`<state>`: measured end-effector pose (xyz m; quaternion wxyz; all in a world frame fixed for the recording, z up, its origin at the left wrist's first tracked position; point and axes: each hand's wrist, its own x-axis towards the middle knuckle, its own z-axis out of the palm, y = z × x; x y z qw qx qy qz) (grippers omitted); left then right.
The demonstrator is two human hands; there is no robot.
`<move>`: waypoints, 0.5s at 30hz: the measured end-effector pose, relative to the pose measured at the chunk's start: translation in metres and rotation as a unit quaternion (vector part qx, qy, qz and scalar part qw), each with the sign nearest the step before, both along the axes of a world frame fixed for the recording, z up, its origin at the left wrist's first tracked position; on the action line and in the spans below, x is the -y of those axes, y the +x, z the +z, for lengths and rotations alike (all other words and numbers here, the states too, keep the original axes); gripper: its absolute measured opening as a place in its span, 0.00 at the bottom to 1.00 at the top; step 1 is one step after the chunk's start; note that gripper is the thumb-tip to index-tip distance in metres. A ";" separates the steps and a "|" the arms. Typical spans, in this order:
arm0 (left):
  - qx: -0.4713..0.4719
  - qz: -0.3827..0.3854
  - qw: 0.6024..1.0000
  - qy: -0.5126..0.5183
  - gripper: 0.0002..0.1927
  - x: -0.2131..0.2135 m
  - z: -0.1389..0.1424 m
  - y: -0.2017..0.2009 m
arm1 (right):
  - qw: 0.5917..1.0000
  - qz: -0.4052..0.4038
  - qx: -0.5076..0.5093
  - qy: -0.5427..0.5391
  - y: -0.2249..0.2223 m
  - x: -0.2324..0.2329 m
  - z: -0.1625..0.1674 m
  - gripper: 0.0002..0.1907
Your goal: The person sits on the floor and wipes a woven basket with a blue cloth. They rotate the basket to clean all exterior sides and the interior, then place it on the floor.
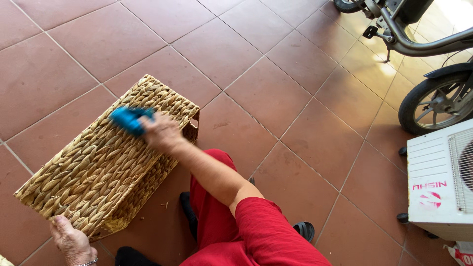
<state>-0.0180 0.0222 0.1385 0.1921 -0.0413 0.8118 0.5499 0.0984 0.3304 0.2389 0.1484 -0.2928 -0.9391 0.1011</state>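
Note:
A woven straw basket [93, 162] lies overturned on the red tile floor, its flat side up. My right hand [160, 132] rests on the basket's far end, closed around a blue brush [129, 119] that is blurred with motion. My left hand [71, 241] grips the basket's near corner at the bottom left. I wear red clothes; my right sleeve and leg cross the lower middle of the view.
A white outdoor air-conditioner unit [438, 182] stands on small feet at the right edge. Behind it is a two-wheeler with a black tyre [436, 103] and a grey frame [409, 29]. Dark sandals [305, 230] show near my legs.

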 end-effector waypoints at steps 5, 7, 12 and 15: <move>-0.008 0.014 1.000 0.021 0.37 -0.003 0.001 0.001 | 0.988 -0.142 -0.060 0.003 0.017 -0.032 0.004 0.23; -0.002 0.018 1.000 0.014 0.37 -0.001 -0.007 -0.001 | 0.991 -0.120 -0.030 -0.041 0.009 -0.014 -0.004 0.21; -0.007 0.015 1.000 0.004 0.37 0.006 -0.034 -0.011 | 0.989 0.134 -0.046 -0.048 -0.012 0.072 -0.021 0.11; -0.019 0.026 0.999 0.038 0.36 0.007 -0.049 -0.017 | 0.956 0.281 -0.057 -0.061 -0.013 0.121 -0.028 0.25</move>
